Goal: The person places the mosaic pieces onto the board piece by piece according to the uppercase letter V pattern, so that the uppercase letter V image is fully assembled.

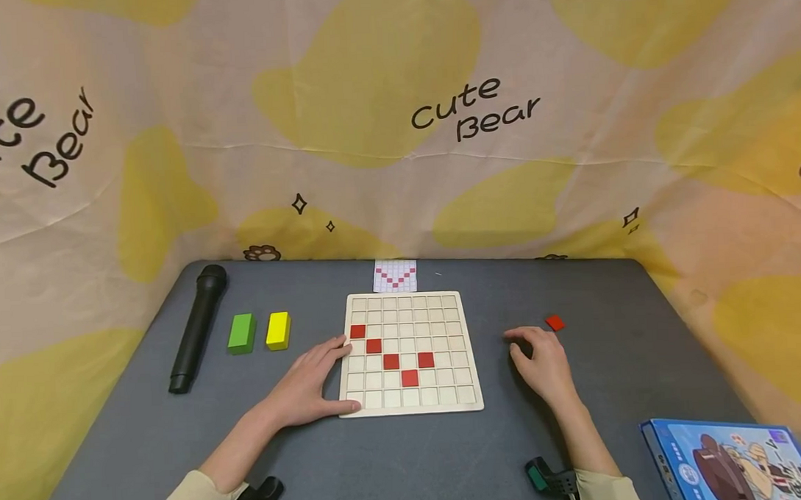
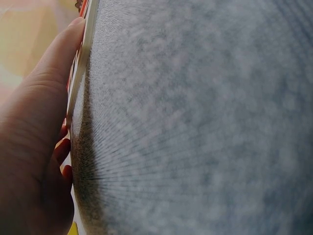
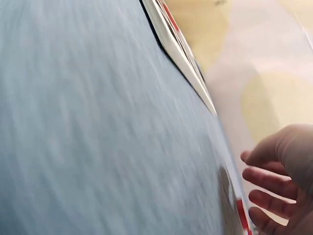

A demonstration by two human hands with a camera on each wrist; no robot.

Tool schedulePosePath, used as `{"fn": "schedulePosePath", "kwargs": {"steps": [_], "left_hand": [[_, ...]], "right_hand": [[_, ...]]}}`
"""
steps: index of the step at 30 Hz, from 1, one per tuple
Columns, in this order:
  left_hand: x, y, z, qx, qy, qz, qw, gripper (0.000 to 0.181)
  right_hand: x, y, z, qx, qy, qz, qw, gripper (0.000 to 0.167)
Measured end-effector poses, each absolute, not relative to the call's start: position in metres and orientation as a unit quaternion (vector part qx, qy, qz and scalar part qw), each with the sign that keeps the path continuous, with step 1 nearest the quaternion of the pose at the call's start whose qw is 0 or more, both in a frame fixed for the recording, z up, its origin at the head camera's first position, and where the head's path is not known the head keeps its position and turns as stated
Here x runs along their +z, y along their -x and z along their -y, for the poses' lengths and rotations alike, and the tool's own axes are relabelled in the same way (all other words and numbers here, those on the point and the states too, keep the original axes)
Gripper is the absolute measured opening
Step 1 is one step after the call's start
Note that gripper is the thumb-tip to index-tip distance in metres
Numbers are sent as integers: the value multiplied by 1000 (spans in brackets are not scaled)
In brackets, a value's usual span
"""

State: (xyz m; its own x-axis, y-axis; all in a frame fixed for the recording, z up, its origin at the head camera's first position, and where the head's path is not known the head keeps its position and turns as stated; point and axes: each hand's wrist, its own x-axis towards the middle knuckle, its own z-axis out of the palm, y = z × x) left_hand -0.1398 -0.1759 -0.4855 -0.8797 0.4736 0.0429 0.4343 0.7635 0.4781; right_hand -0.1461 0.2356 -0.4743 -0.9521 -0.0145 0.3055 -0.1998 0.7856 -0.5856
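Observation:
A white grid board (image 1: 406, 408) lies flat on the grey table, with several red square tiles (image 1: 410, 378) set in its cells. My left hand (image 1: 310, 385) rests along the board's left edge, thumb at the near corner and fingers higher up. In the left wrist view, the thumb (image 2: 54, 61) lies against the board's rim. To the right of the board, my right hand (image 1: 543, 364) hovers with loosely bent fingers and nothing visible between them. One loose red tile (image 1: 555, 323) lies just beyond that hand; the right wrist view shows red (image 3: 242, 214) beside the fingertips.
A small printed pattern card (image 1: 395, 276) sits behind the board. On the left are a green block (image 1: 241, 333), a yellow block (image 1: 278, 331) and a black microphone (image 1: 199, 329). A blue box (image 1: 739, 462) occupies the near right corner. Patterned cloth (image 1: 370, 133) hangs behind the table.

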Motion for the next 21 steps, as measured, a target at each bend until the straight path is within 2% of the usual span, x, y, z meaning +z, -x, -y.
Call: {"fn": "schedulePosePath", "kwargs": {"steps": [9, 21], "left_hand": [[-488, 141, 176, 248, -242, -937, 43, 101], [-486, 140, 176, 243, -242, -938, 43, 102]], "right_hand": [[-474, 146, -268, 314, -5, 942, 116, 32], [-476, 148, -266, 301, -5, 947, 111, 32]]}}
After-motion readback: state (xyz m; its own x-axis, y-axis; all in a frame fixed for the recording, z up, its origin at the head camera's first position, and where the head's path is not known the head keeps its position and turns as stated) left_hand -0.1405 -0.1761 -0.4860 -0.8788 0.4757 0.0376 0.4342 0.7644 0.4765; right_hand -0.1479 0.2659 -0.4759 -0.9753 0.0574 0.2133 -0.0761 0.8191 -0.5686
